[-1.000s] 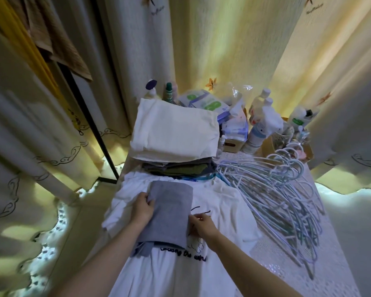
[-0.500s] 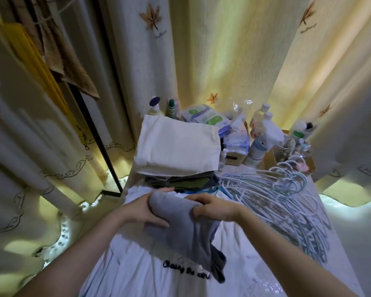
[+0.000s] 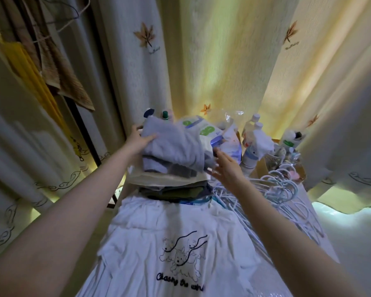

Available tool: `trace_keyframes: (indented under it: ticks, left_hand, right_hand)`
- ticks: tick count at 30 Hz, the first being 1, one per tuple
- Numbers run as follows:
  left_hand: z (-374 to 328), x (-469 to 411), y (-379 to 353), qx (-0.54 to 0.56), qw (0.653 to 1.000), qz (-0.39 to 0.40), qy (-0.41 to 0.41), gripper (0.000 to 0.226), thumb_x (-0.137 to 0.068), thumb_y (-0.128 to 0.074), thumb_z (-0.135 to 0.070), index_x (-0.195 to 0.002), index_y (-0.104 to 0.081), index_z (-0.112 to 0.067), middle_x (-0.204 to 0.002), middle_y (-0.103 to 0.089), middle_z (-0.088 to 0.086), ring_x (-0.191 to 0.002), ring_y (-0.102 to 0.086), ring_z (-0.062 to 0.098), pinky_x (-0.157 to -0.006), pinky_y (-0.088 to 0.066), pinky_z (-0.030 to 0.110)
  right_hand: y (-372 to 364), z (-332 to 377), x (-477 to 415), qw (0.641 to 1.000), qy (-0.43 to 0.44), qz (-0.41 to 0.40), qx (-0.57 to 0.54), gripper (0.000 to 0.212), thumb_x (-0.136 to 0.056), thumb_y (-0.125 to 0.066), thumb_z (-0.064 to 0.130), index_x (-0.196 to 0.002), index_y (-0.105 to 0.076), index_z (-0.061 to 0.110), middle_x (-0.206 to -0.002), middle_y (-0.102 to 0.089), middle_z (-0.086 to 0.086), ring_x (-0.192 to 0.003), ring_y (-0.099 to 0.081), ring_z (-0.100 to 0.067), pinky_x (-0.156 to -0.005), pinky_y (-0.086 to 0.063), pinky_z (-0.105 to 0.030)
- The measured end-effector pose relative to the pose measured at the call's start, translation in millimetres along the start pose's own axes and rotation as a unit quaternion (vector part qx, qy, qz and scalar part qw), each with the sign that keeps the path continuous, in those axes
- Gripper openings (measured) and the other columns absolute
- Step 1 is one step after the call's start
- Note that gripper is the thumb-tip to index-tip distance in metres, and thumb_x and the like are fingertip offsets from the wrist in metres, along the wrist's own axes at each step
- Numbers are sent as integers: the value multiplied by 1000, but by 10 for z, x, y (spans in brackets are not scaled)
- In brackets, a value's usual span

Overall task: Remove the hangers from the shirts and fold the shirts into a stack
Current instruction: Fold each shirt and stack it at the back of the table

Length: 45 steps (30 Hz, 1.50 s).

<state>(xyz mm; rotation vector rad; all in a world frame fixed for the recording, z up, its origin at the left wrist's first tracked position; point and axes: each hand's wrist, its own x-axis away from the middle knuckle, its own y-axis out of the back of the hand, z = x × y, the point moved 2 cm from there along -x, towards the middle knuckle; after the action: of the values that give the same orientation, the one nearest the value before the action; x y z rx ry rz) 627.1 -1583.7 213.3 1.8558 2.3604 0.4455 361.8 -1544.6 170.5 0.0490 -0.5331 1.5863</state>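
The folded grey shirt point(image 3: 174, 150) now lies on top of the stack of folded shirts point(image 3: 171, 185) at the far end of the bench point(image 3: 313, 213); a second ago it lay flat on the white shirt near the person, and half a second ago both hands were lifting it. The left hand point(image 3: 137, 140) has its grip clamped on the grey shirt's left edge, thumb on top and fingers behind. The right hand point(image 3: 227, 168) is just beside the shirt's right edge with fingers spread apart, holding nothing.

The stack under the grey shirt shows one cream piece and several dark ones, too squeezed to count. One white shirt point(image 3: 180, 249) printed with dogs and "Chasing the wind" lies spread on the near part of the bench, its collar touching the stack's foot. A heap of pale blue hangers point(image 3: 283, 196) lies to the right, too tangled to count.

Behind the stack stand three white bottles point(image 3: 253, 133) and some packets point(image 3: 204, 130). A brown box point(image 3: 263, 166) at the right holds small items that cannot be made out. Curtains point(image 3: 223, 61) hang all round.
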Motion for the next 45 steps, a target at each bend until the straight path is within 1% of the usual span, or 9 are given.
trace_keyframes:
  ticks: [5,12,18,21,25,29,34,39,45]
  left_hand:
    - [459,84,26,-79,997,10,-4,63,-82,-68,2,-136,-37,0,-134,-50,20,-123,-49,33,-96,-42,35]
    - [470,44,11,-87,996,13,-4,58,-86,-69,-16,-134,-38,-3,-130,-52,15,-118,-52,28,-88,-42,30]
    - [252,-112,-132,100,993,-46,-41,28,-90,-59,-4,-113,-45,-11,-96,-58,-3,-79,-58,4,-61,-49,9]
    - [370,-124,-172,114,989,-86,-34,32,-92,-56,-5,-121,-44,-5,-107,-56,1,-90,-58,9,-74,-50,14]
    - [714,56,-106,25,990,-140,-16,36,-94,-54,-15,-124,-41,-1,-121,-50,12,-100,-50,16,-81,-41,21]
    - [1093,632,-64,-30,939,-308,-151,13,-88,-49,-14,-94,-38,-16,-83,-46,0,-69,-40,10,-65,-34,23]
    - [1810,972,-428,-179,979,-49,-89,12,-84,-55,5,-90,-52,-5,-83,-57,13,-77,-55,25,-68,-39,29]
    - [1962,858,-698,-327,930,162,-49,44,-89,-54,-2,-132,-47,-3,-133,-52,14,-122,-48,29,-97,-35,29]
    - [1940,761,-750,-455,874,163,-56,42,-85,-67,-27,-124,-57,-18,-117,-65,-1,-116,-51,23,-98,-37,31]
  right_hand:
    - [415,-635,95,993,-76,-72,54,30,-96,-51,13,-125,-54,6,-105,-63,-13,-77,-63,-25,-68,-53,-32]
    - [691,-1011,218,981,-138,-87,106,19,-99,-46,13,-112,-59,8,-104,-66,-12,-81,-65,-25,-66,-53,-31]
    - [845,-1206,210,965,-134,-121,190,22,-99,-41,6,-104,-63,6,-100,-66,-13,-78,-63,-25,-64,-52,-30]
    - [988,-1275,162,952,-134,-143,235,22,-97,-42,3,-103,-63,5,-102,-66,-16,-77,-59,-25,-64,-51,-29]
    - [1122,-1263,50,889,-77,-156,424,27,-92,-48,1,-110,-68,4,-113,-66,-16,-89,-59,-25,-70,-45,-29]
    - [1116,-1278,-62,818,-65,-114,560,30,-91,-51,9,-117,-65,10,-117,-66,-14,-99,-63,-28,-71,-44,-25]
    - [1087,-1354,-103,783,-74,-130,604,30,-88,-62,26,-112,-64,10,-116,-55,-15,-95,-57,-29,-80,-47,-33]
    - [1114,-1444,4,786,-91,-103,603,30,-87,-64,27,-110,-61,9,-107,-63,-13,-91,-61,-29,-76,-51,-36]
    - [1082,-1387,260,818,-12,-40,573,16,-85,-68,26,-94,-71,13,-87,-70,-6,-80,-59,-21,-68,-47,-31]
